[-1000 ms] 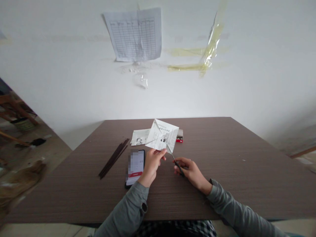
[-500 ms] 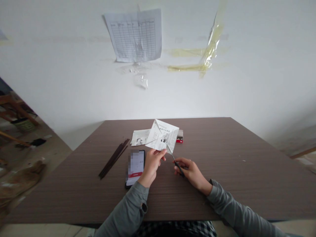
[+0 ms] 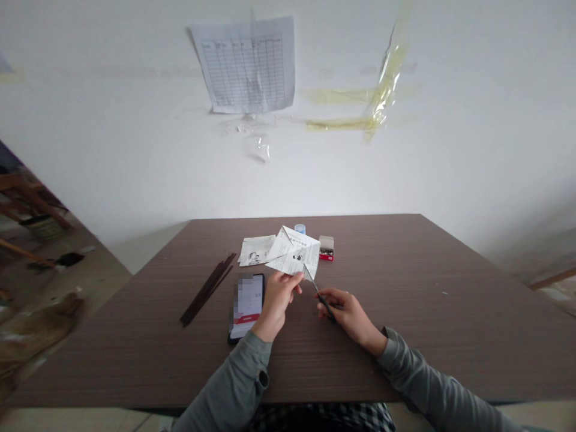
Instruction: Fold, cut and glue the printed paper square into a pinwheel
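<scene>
My left hand pinches the near edge of a printed sheet of paper, holding it raised above the table. The paper is roughly square, with slits running in from its corners and a small black drawing near its middle. In my right hand is a pair of scissors with dark handles. Its blades reach in at the paper's near right corner, along a cut. How far apart the blades stand is too fine to tell.
Several dark thin sticks lie left of a phone. More printed paper lies behind the phone. A roll of tape and a small red box stand farther back on the brown table, near the wall.
The far part of the paper has dipped lower and toward me, so the tape roll now shows behind it and more of the red box is visible. Both hands stay nearly in place.
</scene>
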`<control>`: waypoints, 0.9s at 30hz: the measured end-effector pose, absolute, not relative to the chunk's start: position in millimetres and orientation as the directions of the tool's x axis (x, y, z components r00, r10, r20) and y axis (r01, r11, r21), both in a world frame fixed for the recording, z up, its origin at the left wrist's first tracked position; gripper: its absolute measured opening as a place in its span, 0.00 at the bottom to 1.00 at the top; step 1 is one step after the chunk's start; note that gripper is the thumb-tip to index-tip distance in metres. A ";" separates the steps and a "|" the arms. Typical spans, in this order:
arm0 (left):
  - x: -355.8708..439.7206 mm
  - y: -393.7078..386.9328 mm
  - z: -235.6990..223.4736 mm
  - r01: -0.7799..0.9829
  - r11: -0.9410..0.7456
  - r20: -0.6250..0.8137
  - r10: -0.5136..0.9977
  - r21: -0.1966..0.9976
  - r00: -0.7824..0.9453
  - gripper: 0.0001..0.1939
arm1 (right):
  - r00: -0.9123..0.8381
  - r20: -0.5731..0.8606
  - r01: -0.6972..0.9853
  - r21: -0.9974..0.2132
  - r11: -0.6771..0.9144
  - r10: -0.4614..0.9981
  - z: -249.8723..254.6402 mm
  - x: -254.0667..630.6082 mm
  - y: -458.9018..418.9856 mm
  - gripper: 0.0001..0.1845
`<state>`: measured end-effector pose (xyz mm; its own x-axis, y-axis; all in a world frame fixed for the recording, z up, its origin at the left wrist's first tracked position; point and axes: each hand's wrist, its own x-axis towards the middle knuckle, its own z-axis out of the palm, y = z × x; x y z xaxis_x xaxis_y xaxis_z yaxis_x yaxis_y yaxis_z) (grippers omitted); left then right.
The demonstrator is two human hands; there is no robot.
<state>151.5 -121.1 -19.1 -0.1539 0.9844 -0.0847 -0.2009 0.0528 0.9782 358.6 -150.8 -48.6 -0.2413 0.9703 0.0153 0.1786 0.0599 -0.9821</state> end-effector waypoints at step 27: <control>148.7 -117.2 -21.5 -0.136 0.087 -0.110 0.979 0.987 -0.173 0.29 | -0.257 0.098 0.276 -0.946 0.171 0.961 -49.0 361.9 -151.1 0.21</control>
